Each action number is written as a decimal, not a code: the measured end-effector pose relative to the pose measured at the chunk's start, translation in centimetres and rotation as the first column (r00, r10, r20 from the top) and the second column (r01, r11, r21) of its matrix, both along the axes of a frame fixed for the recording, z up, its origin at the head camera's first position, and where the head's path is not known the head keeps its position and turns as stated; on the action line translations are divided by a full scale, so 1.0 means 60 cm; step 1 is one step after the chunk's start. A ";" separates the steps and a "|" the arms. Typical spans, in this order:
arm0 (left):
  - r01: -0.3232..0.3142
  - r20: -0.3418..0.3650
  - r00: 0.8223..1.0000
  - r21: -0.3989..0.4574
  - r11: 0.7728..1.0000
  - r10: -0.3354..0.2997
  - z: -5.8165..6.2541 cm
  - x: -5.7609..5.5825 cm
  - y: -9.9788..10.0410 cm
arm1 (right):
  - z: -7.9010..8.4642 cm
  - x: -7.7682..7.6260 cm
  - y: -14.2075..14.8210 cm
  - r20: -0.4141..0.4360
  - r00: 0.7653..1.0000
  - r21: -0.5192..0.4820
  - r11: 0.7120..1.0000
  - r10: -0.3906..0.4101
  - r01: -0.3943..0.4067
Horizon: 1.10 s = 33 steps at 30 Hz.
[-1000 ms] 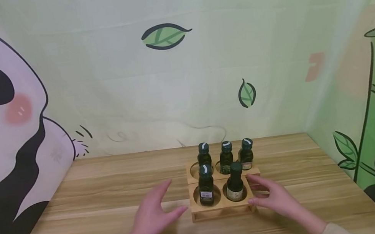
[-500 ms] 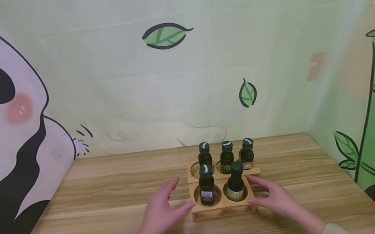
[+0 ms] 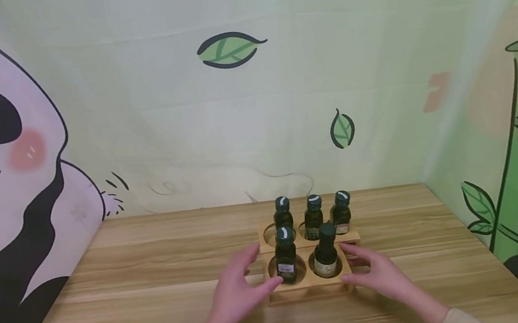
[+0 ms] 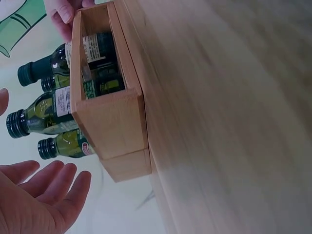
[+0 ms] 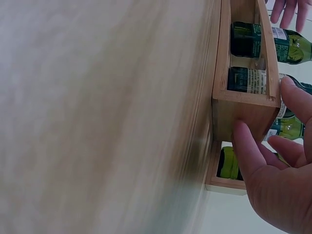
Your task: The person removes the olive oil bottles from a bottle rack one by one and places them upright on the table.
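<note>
A two-tier light wooden rack (image 3: 309, 284) stands on the table, with small dark green glass bottles upright in its round holes. In the front tier are a left bottle (image 3: 286, 257) and a right bottle (image 3: 326, 260) with a longer neck. My right hand (image 3: 374, 271) grips the rack's right end, thumb at the front corner and fingers on the side panel. My left hand (image 3: 240, 289) is by the left end, fingers extended and thumb apart. In the left wrist view its fingers (image 4: 73, 195) stand clear of the wooden side.
Three more bottles stand in the rear tier, among them a middle bottle (image 3: 313, 219). A wood-grain table (image 3: 165, 268) reaches back to a hanging cloth (image 3: 178, 128) printed with a panda, leaves and bamboo.
My left hand has moved right, in to the rack's left end, its thumb now overlapping the front left corner in the head view. The right hand and the rack have stayed put.
</note>
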<state>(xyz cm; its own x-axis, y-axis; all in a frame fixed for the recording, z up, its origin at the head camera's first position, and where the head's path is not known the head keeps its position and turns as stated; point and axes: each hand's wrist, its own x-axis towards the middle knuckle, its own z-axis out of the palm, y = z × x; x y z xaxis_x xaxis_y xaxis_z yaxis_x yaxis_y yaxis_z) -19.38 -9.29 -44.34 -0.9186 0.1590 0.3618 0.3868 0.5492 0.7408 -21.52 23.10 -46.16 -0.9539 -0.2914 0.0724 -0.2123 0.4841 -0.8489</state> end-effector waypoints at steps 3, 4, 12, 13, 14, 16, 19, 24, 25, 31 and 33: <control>0.003 -0.009 1.000 0.006 1.000 -0.003 -0.001 -0.001 0.006 | 0.000 0.000 -0.001 0.000 1.000 0.006 1.000 -0.003 0.003; 0.003 -0.011 1.000 0.006 1.000 -0.003 -0.001 -0.001 0.008 | 0.000 0.000 -0.001 0.002 1.000 0.007 1.000 -0.003 0.003; -0.002 -0.001 1.000 -0.007 1.000 0.002 -0.002 -0.008 0.019 | -0.001 -0.001 0.001 0.004 1.000 0.018 1.000 0.008 -0.008; -0.003 0.004 1.000 -0.007 1.000 0.003 -0.002 -0.009 0.020 | -0.001 -0.002 0.001 0.005 1.000 0.021 1.000 0.008 -0.008; -0.001 0.007 1.000 -0.006 1.000 0.001 -0.001 -0.011 0.022 | -0.002 -0.002 0.001 0.005 1.000 0.024 1.000 0.009 -0.010; 0.001 0.018 1.000 -0.003 1.000 -0.001 0.000 -0.013 0.025 | -0.002 -0.002 0.001 0.003 1.000 0.032 0.999 0.010 -0.010; 0.015 0.031 0.999 0.016 1.000 -0.015 0.004 -0.018 0.029 | -0.003 -0.002 0.002 -0.002 1.000 0.036 0.999 0.012 -0.012; 0.032 0.060 0.998 0.078 0.996 -0.037 0.013 -0.025 0.035 | -0.004 -0.002 0.002 -0.005 1.000 0.031 0.999 0.015 -0.015; 0.031 0.065 0.997 0.092 0.995 -0.037 0.014 -0.027 0.037 | -0.004 -0.002 0.002 -0.005 1.000 0.031 0.999 0.015 -0.015; 0.040 0.086 0.995 0.174 0.984 -0.056 0.018 -0.041 0.043 | -0.003 -0.003 0.001 -0.010 1.000 0.042 0.999 0.017 -0.017; 0.048 0.087 0.994 0.193 0.980 -0.065 0.018 -0.045 0.044 | -0.003 -0.003 0.001 -0.013 1.000 0.048 0.999 0.020 -0.019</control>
<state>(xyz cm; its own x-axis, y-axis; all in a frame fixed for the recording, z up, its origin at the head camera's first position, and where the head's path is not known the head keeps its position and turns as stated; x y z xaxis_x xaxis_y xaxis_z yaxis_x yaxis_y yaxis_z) -22.08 -6.66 -43.24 -0.9409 0.1480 0.3047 0.3385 0.3742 0.8634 -21.69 23.17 -46.34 -0.9469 -0.3135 0.0708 -0.2335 0.5196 -0.8219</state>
